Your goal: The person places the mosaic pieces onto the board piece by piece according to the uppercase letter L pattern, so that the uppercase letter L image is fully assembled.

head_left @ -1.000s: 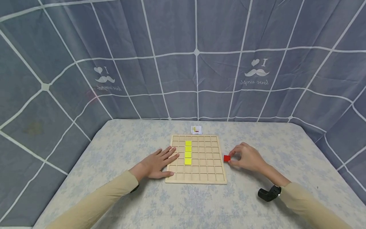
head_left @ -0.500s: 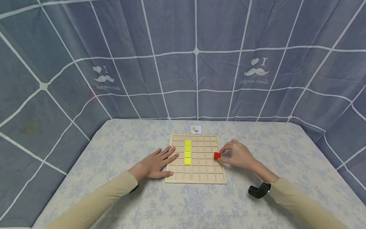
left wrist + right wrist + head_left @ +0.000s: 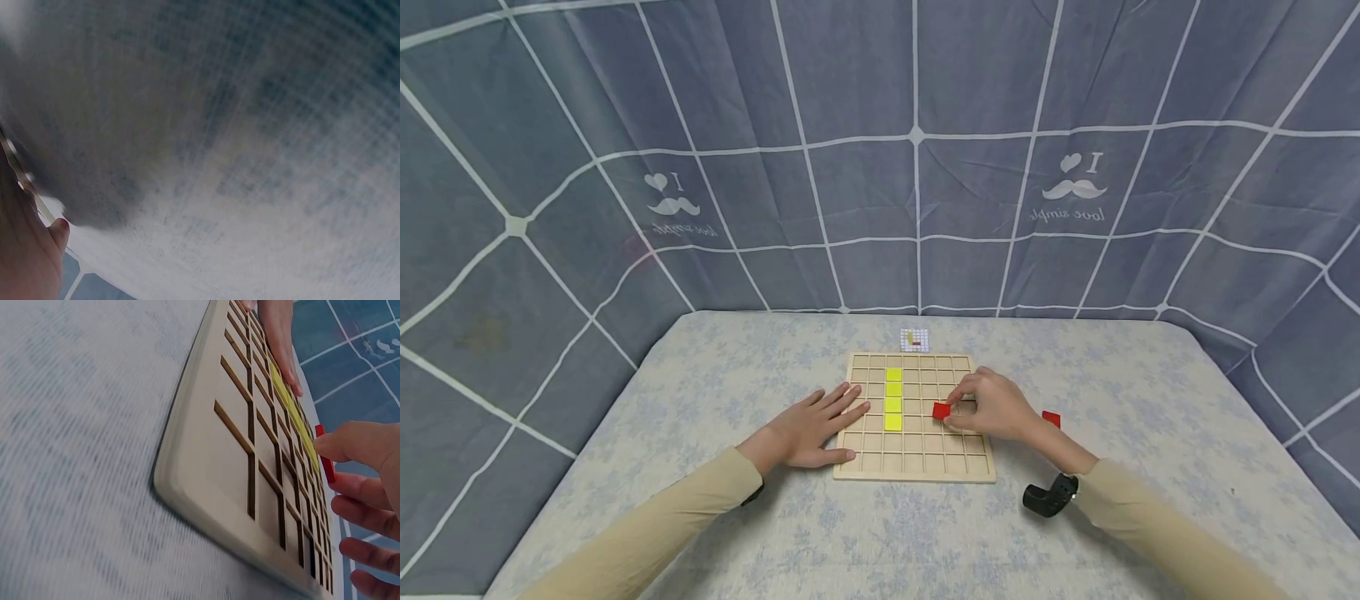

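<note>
A wooden grid board (image 3: 925, 467) with square recesses lies on the table. Yellow square tiles (image 3: 893, 398) fill a column of its cells left of centre. My left hand (image 3: 811, 429) rests flat with spread fingers on the board's left edge. Between thumb and forefinger, my right hand (image 3: 996, 407) pinches a red square tile (image 3: 941, 411) over the board, right of the yellow column. The right wrist view shows that red tile (image 3: 325, 455) tilted on edge, its other fingers loosely bent. A second red tile (image 3: 1051, 418) lies on the table, partly hidden behind the right wrist.
Behind the board lies a small card (image 3: 914, 340) printed with a grid and coloured squares. A pale floral cloth covers the table (image 3: 880, 542). A blue-grey curtain (image 3: 865, 192) with white lines hangs around the back and sides.
My right hand has carried the red tile leftward from beside the board to over its cells. The second red tile has come into view behind the wrist. My left hand stays put.
</note>
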Available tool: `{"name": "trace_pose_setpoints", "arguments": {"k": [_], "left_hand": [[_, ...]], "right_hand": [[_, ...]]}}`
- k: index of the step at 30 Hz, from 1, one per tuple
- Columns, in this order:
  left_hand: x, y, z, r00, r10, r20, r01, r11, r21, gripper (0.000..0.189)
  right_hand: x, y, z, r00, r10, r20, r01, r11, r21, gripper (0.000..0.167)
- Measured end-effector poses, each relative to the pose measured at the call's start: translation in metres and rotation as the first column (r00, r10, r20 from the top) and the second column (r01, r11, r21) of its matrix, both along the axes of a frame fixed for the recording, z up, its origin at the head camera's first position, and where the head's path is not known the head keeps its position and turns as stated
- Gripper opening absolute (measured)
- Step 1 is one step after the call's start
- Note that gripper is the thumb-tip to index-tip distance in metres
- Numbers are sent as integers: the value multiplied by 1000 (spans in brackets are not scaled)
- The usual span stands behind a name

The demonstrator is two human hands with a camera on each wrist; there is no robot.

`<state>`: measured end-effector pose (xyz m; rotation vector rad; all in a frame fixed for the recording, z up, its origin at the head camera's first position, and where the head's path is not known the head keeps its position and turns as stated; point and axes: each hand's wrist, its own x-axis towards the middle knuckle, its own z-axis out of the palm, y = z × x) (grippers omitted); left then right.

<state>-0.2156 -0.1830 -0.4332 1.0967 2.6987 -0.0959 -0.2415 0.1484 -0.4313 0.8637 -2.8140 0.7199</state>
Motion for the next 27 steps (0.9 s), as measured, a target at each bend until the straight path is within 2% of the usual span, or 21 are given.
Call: {"name": "trace_pose_setpoints", "arguments": {"k": [11, 19, 27], "left_hand": [[-1, -1, -2, 1000, -6, 7, 6, 1000, -4, 76], [-3, 0, 0, 1000, -10, -9, 10, 1000, -18, 76], [-2, 0, 0, 1000, 3, -2, -3, 999, -32, 76]], "right_hand": [[-2, -25, -4, 995, 96, -23, -96, 995, 21, 19], [-2, -36, -6, 996, 90, 17, -91, 994, 56, 19], [-1, -42, -8, 996, 76, 45, -78, 996, 49, 16]]}}
